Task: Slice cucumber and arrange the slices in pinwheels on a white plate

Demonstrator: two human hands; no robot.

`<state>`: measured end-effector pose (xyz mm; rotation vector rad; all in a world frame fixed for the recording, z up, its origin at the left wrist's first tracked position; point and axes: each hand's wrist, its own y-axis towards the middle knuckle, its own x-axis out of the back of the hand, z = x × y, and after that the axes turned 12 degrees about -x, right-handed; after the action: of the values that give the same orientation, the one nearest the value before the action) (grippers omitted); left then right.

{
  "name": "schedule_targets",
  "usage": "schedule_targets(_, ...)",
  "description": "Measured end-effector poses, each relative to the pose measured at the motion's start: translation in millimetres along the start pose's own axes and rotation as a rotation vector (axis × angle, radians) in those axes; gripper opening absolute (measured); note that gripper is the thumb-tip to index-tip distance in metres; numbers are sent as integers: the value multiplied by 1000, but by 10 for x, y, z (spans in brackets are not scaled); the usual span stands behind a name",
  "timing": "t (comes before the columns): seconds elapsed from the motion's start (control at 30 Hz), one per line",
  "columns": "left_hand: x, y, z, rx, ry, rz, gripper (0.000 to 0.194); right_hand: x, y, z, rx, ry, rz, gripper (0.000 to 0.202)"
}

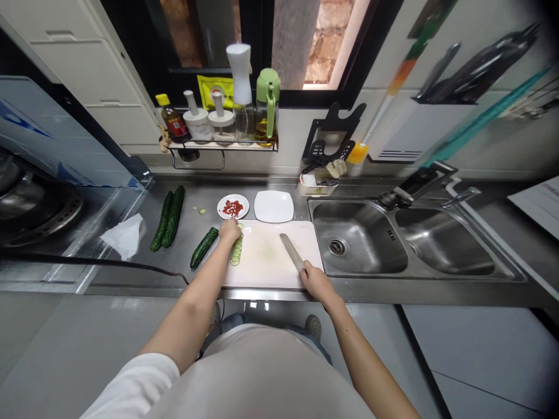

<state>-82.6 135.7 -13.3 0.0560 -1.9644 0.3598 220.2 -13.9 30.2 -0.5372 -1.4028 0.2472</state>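
My right hand [315,280] is closed around the handle of a knife [292,251], whose blade lies over the right part of the white cutting board [262,273]. At the board's upper left corner is my left hand [229,230], its fingers bent together beside the top of a row of cucumber slices [236,254]; what they hold, if anything, is hidden. A cut piece of cucumber [204,248] rests on the counter left of the board. Just beyond my left hand stands a small plate [220,213] of chopped red pieces. Next to it is a square white plate [273,206].
Two whole cucumbers [173,216] and a white cloth or tissue [124,235] lie on the left. A double sink [362,238] adjoins the board's right side. Bottles and jars stand on a wall rack [225,146]. A black cable [131,263] crosses the left counter.
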Motion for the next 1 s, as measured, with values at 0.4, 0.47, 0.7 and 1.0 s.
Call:
schedule_targets(0.4,24,15,-25,-77,-12,30,28,-14,9,-12,6,1,-8,24)
schedule_targets(0.47,37,0,-28,-96,-4,43,26,-11,6,-12,5,1,-9,24)
schedule_targets(0.7,97,-45,-74,-79,-28,73,23,-21,18,-23,8,9,-6,24)
schedule_targets(1.0,0,-215,-279,-81,-224,-41,17,-4,8,-7,5,4,-4,24)
